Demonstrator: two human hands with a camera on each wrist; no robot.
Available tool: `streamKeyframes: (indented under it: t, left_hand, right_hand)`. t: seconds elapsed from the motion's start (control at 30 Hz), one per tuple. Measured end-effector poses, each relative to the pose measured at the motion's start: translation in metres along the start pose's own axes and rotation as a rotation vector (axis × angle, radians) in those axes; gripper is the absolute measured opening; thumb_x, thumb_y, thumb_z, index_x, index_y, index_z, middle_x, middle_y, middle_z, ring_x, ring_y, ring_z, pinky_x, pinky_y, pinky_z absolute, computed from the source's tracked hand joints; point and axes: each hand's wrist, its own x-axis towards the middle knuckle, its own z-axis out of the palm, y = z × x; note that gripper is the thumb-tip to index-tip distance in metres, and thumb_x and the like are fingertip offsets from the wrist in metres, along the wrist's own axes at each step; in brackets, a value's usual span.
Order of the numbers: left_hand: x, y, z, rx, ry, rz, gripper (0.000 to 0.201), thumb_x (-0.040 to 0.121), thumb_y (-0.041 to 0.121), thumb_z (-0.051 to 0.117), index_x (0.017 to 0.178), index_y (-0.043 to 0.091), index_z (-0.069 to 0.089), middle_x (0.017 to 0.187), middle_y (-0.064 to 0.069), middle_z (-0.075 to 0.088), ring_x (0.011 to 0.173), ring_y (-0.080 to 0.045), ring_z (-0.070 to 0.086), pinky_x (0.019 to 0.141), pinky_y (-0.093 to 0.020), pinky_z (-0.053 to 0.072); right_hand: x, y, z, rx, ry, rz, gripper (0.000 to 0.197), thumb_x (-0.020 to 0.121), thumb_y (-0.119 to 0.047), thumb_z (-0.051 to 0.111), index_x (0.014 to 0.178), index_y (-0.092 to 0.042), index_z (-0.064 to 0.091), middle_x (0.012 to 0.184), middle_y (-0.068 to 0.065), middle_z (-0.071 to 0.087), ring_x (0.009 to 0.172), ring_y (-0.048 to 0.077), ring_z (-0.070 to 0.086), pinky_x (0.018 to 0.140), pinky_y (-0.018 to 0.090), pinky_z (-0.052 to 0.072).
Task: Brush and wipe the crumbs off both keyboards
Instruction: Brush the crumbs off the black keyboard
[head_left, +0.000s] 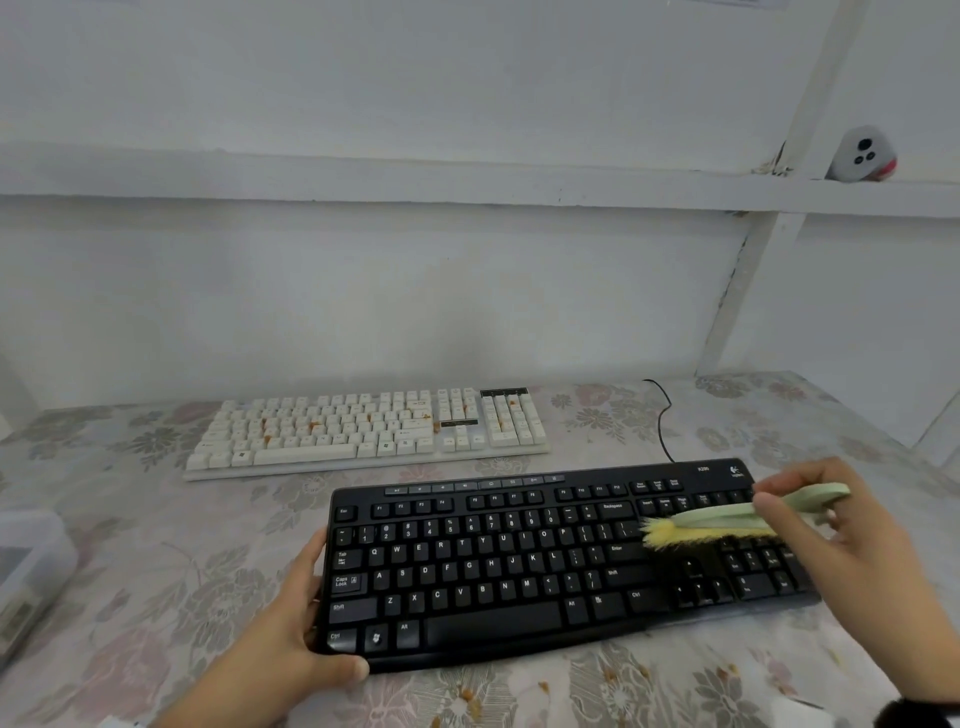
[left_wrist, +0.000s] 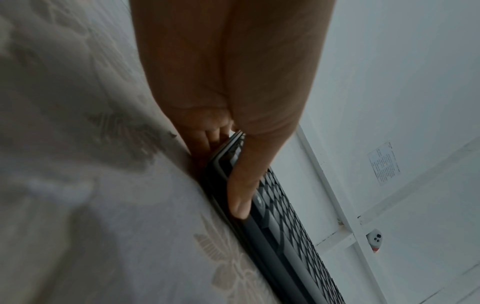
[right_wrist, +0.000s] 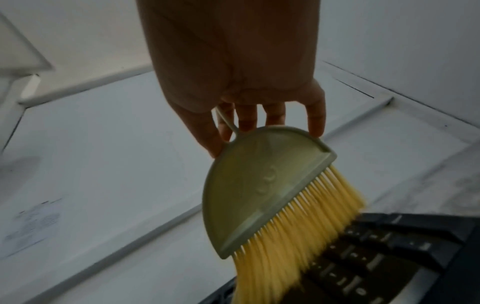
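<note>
A black keyboard (head_left: 545, 566) lies near me on the flowered tablecloth. My left hand (head_left: 291, 623) grips its left end, thumb on the front edge near Ctrl; in the left wrist view the thumb (left_wrist: 241, 191) lies on top of the black keyboard (left_wrist: 285, 236) and the fingers are tucked under it. My right hand (head_left: 826, 525) holds a small green brush (head_left: 737, 517) with yellow bristles, which touch the keys between Enter and the numpad. In the right wrist view the brush (right_wrist: 265, 189) hangs from my fingers (right_wrist: 315, 115) over the keys. Behind lies a white keyboard (head_left: 363, 431) dotted with orange crumbs.
Orange crumbs (head_left: 543, 687) lie on the tablecloth (head_left: 156, 519) in front of the black keyboard. A translucent plastic box (head_left: 26, 566) stands at the left edge. A black cable (head_left: 661, 415) runs behind the keyboards. White shelf frames stand at the back and right.
</note>
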Motion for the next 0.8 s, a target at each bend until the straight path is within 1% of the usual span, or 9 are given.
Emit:
streamKeyframes:
  t: [0.13, 0.23, 0.37, 0.4, 0.5, 0.53, 0.63, 0.73, 0.8]
  left_hand:
    - [0.0, 0.0, 0.0, 0.022, 0.002, 0.007, 0.119, 0.035, 0.013, 0.084, 0.121, 0.064, 0.019, 0.124, 0.003, 0.058, 0.106, -0.008, 0.065, 0.085, -0.03, 0.053]
    - [-0.001, 0.001, 0.001, 0.006, 0.005, 0.001, 0.12, 0.035, 0.01, 0.083, 0.125, 0.06, 0.021, 0.123, 0.002, 0.058, 0.104, -0.008, 0.066, 0.079, -0.027, 0.054]
    - [-0.002, 0.001, 0.001, -0.011, 0.006, -0.001, 0.119, 0.036, 0.01, 0.083, 0.125, 0.06, 0.023, 0.122, 0.003, 0.059, 0.104, -0.007, 0.066, 0.078, -0.027, 0.054]
    - [-0.002, 0.001, 0.001, -0.008, 0.004, 0.0, 0.118, 0.036, 0.01, 0.083, 0.124, 0.061, 0.022, 0.122, 0.004, 0.059, 0.104, -0.006, 0.066, 0.078, -0.027, 0.054]
    - [-0.002, 0.0, 0.0, 0.01, -0.001, -0.003, 0.122, 0.038, 0.011, 0.084, 0.128, 0.061, 0.019, 0.124, 0.006, 0.058, 0.105, -0.005, 0.065, 0.079, -0.026, 0.054]
    - [-0.002, -0.001, 0.0, 0.01, 0.001, -0.001, 0.12, 0.039, 0.011, 0.084, 0.127, 0.062, 0.019, 0.124, 0.007, 0.058, 0.105, -0.004, 0.065, 0.079, -0.026, 0.054]
    - [-0.002, -0.002, 0.0, 0.005, 0.004, 0.005, 0.117, 0.04, 0.01, 0.084, 0.122, 0.064, 0.021, 0.126, 0.007, 0.058, 0.107, -0.004, 0.064, 0.081, -0.027, 0.054]
    - [-0.002, -0.002, 0.0, 0.005, 0.006, 0.006, 0.117, 0.038, 0.012, 0.084, 0.122, 0.064, 0.021, 0.126, 0.008, 0.058, 0.107, -0.005, 0.064, 0.084, -0.029, 0.053]
    - [-0.001, -0.002, 0.0, 0.006, 0.007, 0.008, 0.117, 0.037, 0.012, 0.084, 0.121, 0.066, 0.021, 0.124, 0.008, 0.059, 0.106, -0.005, 0.064, 0.084, -0.029, 0.053]
  right_hand:
    - [0.001, 0.002, -0.004, 0.031, 0.0, 0.005, 0.008, 0.085, -0.028, 0.064, 0.09, -0.03, 0.058, 0.087, -0.012, 0.064, 0.079, 0.024, 0.057, 0.064, 0.02, 0.042]
    - [0.002, 0.007, -0.004, 0.104, -0.078, 0.045, 0.027, 0.074, -0.045, 0.061, 0.094, -0.026, 0.059, 0.091, -0.006, 0.066, 0.092, 0.024, 0.061, 0.076, 0.024, 0.044]
    - [0.013, 0.025, -0.017, -0.009, -0.003, 0.048, 0.072, 0.056, -0.086, 0.056, 0.097, -0.026, 0.059, 0.091, -0.01, 0.066, 0.086, 0.017, 0.06, 0.072, 0.024, 0.046]
    - [0.015, 0.027, -0.02, -0.012, 0.028, 0.053, 0.063, 0.061, -0.08, 0.058, 0.095, -0.027, 0.058, 0.091, -0.008, 0.067, 0.084, 0.016, 0.06, 0.069, 0.023, 0.045]
    - [0.019, 0.024, -0.019, 0.011, 0.041, 0.051, 0.009, 0.084, -0.032, 0.066, 0.088, -0.028, 0.059, 0.093, -0.001, 0.069, 0.077, 0.012, 0.06, 0.059, 0.01, 0.043]
    - [0.018, 0.023, -0.018, 0.047, 0.013, 0.054, 0.007, 0.085, -0.027, 0.066, 0.087, -0.026, 0.059, 0.093, -0.001, 0.069, 0.077, 0.008, 0.061, 0.061, 0.009, 0.044]
    - [0.017, 0.027, -0.022, 0.064, -0.025, 0.071, 0.036, 0.072, -0.053, 0.063, 0.091, -0.023, 0.059, 0.093, -0.004, 0.068, 0.09, 0.017, 0.063, 0.081, 0.027, 0.047]
    - [0.02, 0.036, -0.035, -0.079, 0.067, 0.074, 0.077, 0.053, -0.09, 0.052, 0.094, -0.026, 0.058, 0.089, -0.012, 0.065, 0.079, 0.016, 0.059, 0.068, 0.032, 0.045]
    - [0.021, 0.035, -0.04, -0.078, 0.111, 0.05, 0.069, 0.06, -0.084, 0.054, 0.096, -0.025, 0.058, 0.088, -0.013, 0.064, 0.08, 0.017, 0.059, 0.066, 0.033, 0.046]
